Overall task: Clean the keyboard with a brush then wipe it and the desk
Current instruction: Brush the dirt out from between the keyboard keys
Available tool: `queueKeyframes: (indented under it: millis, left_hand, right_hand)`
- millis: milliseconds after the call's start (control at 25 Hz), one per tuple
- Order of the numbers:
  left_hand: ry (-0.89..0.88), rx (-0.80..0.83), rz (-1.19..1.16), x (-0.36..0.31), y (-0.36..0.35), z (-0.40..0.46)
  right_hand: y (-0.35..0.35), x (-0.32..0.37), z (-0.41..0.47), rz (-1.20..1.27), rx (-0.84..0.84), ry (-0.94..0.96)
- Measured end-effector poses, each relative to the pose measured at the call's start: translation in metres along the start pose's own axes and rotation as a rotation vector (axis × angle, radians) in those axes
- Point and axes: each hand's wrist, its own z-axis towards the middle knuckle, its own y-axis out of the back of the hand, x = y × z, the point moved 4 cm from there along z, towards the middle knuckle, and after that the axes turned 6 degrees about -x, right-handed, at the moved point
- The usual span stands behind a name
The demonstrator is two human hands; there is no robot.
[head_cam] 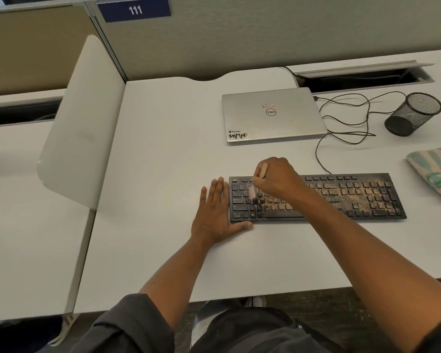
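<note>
Person: seen from above at a white desk (163,149), both bare forearms reaching forward from dark sleeves at 6 o'clock.
Left hand (215,212): released, lying flat on the desk, fingers straight and together, just beside the keyboard's left end, thumb touching its near left corner.
Right hand (275,178): clenched around a brush (261,171), whose pale handle tip shows above the knuckles; the bristles, blurred, meet the keys at the keyboard's left side.
Keyboard (341,197): black, lying flat right of centre at about 3 o'clock, its keys coated in tan dust, thickest across the middle and right; the leftmost keys look cleaner.
Cloth (433,169): folded, green-and-white striped, at the desk's right edge, near the keyboard's right end but apart from it.
Laptop (273,115): silver, lid shut, beyond the keyboard at 1 o'clock, stickers on the lid.
Cables (346,118): thin and black, looped between the laptop and a cup, one running down to the keyboard's back edge.
Cup (413,113): black mesh, tipped on its side at 2 o'clock, mouth facing away.
Partition (239,34): grey, at 12 o'clock, with a blue plate (134,9) reading 111.
</note>
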Motion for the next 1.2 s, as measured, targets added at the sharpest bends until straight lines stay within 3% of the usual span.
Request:
queueKeyframes:
  millis: [200,400,600,760,920,1080,1200]
  left_hand:
    - [0.003,-0.002,0.004,0.000,0.001,0.000]
    - [0.003,-0.010,-0.001,0.000,0.001,0.000]
    - [0.004,-0.001,-0.003,0.000,0.000,0.001]
    - [0.003,-0.005,-0.008,0.000,0.000,0.000]
    - [0.003,0.001,-0.012,0.000,0.002,-0.001]
    - [-0.001,-0.002,-0.025,0.000,0.003,-0.001]
    - [-0.002,0.001,-0.013,0.000,0.001,0.000]
  right_hand:
    - [0.010,0.018,0.010,0.011,0.026,0.088]
    - [0.001,0.028,0.015,-0.167,0.151,0.137]
    - [0.007,0.042,0.018,-0.099,0.147,0.253]
    - [0.003,0.048,0.018,-0.391,0.202,0.360]
    - [0.004,0.048,0.017,-0.171,0.200,0.278]
    - [-0.003,0.039,0.010,-0.321,0.219,0.231]
    - [0.002,0.033,0.015,-0.245,0.105,0.137]
